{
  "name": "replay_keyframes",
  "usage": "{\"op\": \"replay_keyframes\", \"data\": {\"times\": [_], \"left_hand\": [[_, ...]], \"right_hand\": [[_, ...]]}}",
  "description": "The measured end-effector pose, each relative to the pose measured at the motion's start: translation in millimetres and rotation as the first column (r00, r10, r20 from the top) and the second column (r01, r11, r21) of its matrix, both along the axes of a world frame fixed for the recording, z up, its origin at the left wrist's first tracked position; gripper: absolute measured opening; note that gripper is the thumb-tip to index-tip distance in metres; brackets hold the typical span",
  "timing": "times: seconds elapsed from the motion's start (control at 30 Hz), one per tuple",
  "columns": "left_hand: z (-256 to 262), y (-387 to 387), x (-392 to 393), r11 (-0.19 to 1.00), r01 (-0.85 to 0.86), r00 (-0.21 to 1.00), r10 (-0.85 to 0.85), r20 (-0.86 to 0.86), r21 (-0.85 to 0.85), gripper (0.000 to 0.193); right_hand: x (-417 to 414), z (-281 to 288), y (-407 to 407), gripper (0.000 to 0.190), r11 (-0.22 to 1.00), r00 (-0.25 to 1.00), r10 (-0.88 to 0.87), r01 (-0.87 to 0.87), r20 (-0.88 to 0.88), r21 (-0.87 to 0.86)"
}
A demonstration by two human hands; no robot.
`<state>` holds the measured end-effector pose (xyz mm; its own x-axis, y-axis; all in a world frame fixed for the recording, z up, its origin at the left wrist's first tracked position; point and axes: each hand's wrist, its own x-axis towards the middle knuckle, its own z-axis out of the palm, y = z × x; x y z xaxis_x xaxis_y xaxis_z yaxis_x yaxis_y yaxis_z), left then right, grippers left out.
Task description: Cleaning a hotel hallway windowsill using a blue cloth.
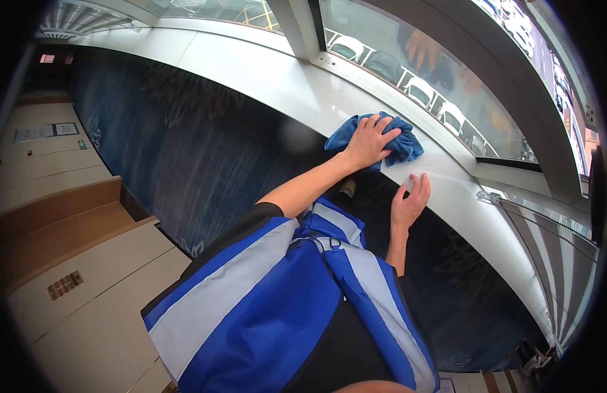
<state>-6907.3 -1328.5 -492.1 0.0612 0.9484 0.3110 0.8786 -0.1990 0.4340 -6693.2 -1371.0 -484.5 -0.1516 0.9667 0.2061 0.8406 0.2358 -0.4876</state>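
My left hand (371, 141) presses palm down on a crumpled blue cloth (405, 143), its fingers bent over the folds. Under the cloth is a glossy white window sill (264, 81), and part of the cloth reaches over the sill's inner edge. To the right and nearer my body, my right hand (411, 200) holds nothing; its fingers are apart and its fingertips are over the sill's edge. Whether they touch the sill, I cannot tell.
Beyond the sill stand framed window panes (382, 64). A bead chain (544, 223) hangs beside a striped blind (539, 265) at the right. Dark blue patterned carpet (185, 147) lies below the sill. At the left are pale wall panels (102, 314) and a brown recessed ledge (62, 221).
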Motion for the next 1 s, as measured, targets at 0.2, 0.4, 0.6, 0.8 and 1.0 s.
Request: {"op": "replay_keyframes", "data": {"times": [0.2, 0.4, 0.6, 0.8, 1.0], "left_hand": [[5.8, -17.9, -193.6, 0.980, -0.194, 0.978, 0.196, -0.063, 0.041, 0.060], [5.2, -47.9, -406.7, 0.880, -0.473, 0.874, 0.475, -0.107, 0.041, 0.060], [-15.3, -58.0, -612.1, 0.674, -0.732, 0.671, 0.739, -0.067, 0.101, 0.061], [2.1, -42.3, -561.8, 0.670, -0.742, 0.670, 0.742, -0.034, 0.024, 0.056], [-10.5, -59.5, -433.8, 0.994, -0.104, 0.993, 0.105, -0.046, 0.013, 0.066]], "right_hand": [[-8.2, -11.5, -8.1, 0.033, 0.988, 0.991, -0.130, 0.127, 0.023, 0.090], [-17.2, -37.8, 0.3, 0.039, 0.920, 0.926, -0.371, 0.355, 0.073, 0.169], [-46.4, -37.1, -7.9, 0.037, 0.793, 0.738, -0.606, 0.592, 0.296, 0.146], [-189.5, -18.3, 13.4, 0.038, 0.962, 0.954, -0.219, 0.246, 0.204, -0.122], [-430.3, -0.2, -12.9, 0.028, 0.976, 0.978, 0.206, -0.208, -0.045, -0.059]]}}
